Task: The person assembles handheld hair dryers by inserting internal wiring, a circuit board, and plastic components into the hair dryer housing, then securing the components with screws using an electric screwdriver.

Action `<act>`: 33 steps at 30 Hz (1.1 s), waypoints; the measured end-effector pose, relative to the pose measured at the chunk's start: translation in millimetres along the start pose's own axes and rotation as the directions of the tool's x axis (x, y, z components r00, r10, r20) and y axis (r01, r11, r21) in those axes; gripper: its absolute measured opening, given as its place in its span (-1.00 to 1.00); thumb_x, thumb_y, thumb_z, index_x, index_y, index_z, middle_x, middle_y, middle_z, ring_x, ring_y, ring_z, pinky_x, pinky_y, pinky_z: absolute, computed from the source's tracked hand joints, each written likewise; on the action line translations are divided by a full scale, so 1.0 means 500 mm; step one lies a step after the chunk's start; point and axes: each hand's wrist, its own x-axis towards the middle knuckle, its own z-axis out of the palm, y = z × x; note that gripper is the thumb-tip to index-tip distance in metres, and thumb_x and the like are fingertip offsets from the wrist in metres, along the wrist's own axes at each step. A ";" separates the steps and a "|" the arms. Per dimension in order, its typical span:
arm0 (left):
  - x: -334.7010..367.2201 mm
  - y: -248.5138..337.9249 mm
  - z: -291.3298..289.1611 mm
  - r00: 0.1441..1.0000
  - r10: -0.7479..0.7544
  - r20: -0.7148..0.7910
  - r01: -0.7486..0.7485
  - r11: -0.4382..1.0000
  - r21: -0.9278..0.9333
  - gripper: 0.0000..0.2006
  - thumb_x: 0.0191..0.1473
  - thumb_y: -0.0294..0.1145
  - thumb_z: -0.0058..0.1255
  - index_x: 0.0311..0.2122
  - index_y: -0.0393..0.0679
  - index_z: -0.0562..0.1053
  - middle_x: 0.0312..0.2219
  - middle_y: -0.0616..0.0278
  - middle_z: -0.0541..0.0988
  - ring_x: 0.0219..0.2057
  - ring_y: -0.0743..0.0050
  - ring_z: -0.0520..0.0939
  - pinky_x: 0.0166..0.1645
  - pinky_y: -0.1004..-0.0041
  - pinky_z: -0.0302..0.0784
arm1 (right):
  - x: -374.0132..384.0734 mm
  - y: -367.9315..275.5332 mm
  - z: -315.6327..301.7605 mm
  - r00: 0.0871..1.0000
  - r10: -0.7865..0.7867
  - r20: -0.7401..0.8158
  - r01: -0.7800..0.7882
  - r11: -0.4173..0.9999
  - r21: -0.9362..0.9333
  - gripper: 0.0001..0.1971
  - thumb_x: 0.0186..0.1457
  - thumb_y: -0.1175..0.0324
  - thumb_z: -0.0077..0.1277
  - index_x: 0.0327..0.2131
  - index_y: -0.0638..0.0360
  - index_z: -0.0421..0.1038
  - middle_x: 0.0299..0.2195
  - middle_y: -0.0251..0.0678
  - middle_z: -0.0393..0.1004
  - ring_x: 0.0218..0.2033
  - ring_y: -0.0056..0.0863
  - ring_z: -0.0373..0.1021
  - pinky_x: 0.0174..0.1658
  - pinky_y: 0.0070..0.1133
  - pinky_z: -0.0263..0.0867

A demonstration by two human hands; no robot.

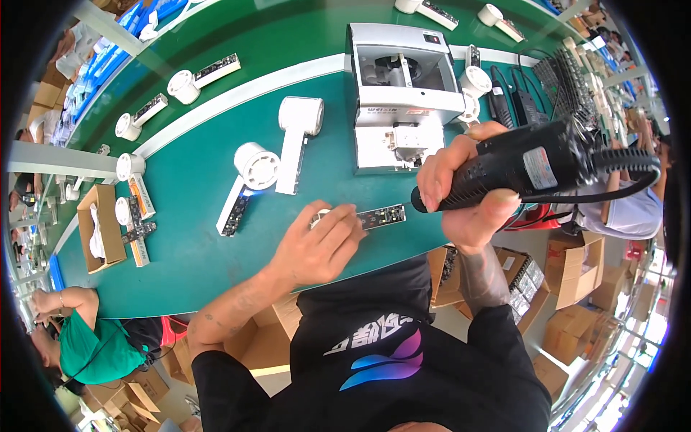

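My left hand (pixel 327 241) is closed over the round end of a white handheld fan lying near the table's front edge. Its handle, with an exposed circuit board (pixel 386 216), sticks out to the right of my fingers. In my right hand (pixel 464 183) is a black electric screwdriver (pixel 529 162), held almost level, with its nose just beyond the board's end. Whether the bit touches the fan cannot be made out. Further back on the green table, a white fan (pixel 291 147) lies beside another fan (pixel 258 167) whose handle shows its board.
A silver screw feeder (pixel 407 97) stands at the back centre. Black cables and a power adapter (pixel 529 108) lie right of it. More fans (pixel 184 86) rest beyond the white rail. An open cardboard box (pixel 97 227) sits at left, near a person in green (pixel 108 353).
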 end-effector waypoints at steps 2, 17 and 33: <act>-0.002 -0.001 -0.001 1.000 -0.003 -0.008 0.003 1.000 -0.002 -0.91 -0.05 -0.48 0.22 -0.41 -0.23 0.55 -0.33 0.15 0.59 -0.13 0.26 0.64 -0.07 0.20 0.55 | -0.006 -0.007 0.001 0.999 0.031 0.026 -0.031 0.999 -0.016 -0.16 0.11 -0.42 0.03 0.13 0.11 0.12 -0.60 -0.35 0.25 -0.70 -0.54 0.22 -0.63 -0.55 0.18; 0.006 -0.001 -0.001 1.000 -0.015 -0.014 0.015 1.000 -0.022 -0.92 -0.07 -0.48 0.21 -0.43 -0.22 0.55 -0.36 0.19 0.58 -0.13 0.26 0.65 -0.07 0.21 0.54 | 0.022 0.014 -0.035 0.994 0.002 0.106 -0.018 0.989 0.147 -0.19 0.21 -0.43 -0.16 0.15 0.13 0.11 -0.60 -0.39 0.26 -0.71 -0.60 0.21 -0.63 -0.58 0.17; -0.007 -0.003 -0.007 0.999 -0.034 -0.006 0.033 0.999 -0.032 -0.83 -0.06 -0.45 0.34 -0.41 -0.25 0.55 -0.34 0.15 0.64 -0.15 0.27 0.68 -0.15 0.23 0.57 | 0.015 0.030 -0.023 0.957 -0.078 0.280 0.014 0.974 0.224 -0.26 0.19 -0.41 -0.09 0.03 0.10 0.13 -0.62 -0.37 0.26 -0.74 -0.57 0.21 -0.67 -0.58 0.19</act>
